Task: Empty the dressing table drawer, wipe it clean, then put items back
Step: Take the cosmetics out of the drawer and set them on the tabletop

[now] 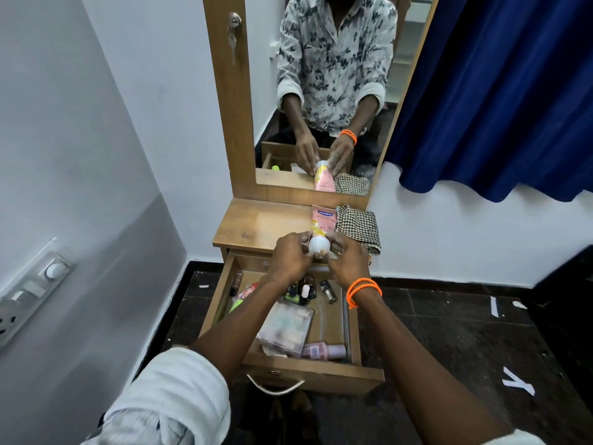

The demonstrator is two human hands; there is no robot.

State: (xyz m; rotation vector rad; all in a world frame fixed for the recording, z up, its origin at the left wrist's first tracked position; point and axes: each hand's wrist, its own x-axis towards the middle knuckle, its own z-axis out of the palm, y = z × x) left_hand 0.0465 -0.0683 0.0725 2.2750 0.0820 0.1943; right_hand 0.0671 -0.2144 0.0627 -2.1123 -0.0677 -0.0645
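at frame centre, left hand (pixel 290 255) and right hand (pixel 348 260) pinch a pink lotion tube (pixel 322 228) by its white cap, laying it on the tabletop (pixel 256 224) beside a checked cloth (pixel 357 228), apparently clearing the open drawer (pixel 321 377) below.

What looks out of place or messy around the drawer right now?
Nothing looks spilled or broken. The drawer is open, its small bottles and clear pouch lying jumbled. Both hands hold a pink tube lying on the tabletop beside a checked cloth.

White walls (pixel 96 91), blue curtain (pixel 500 91)
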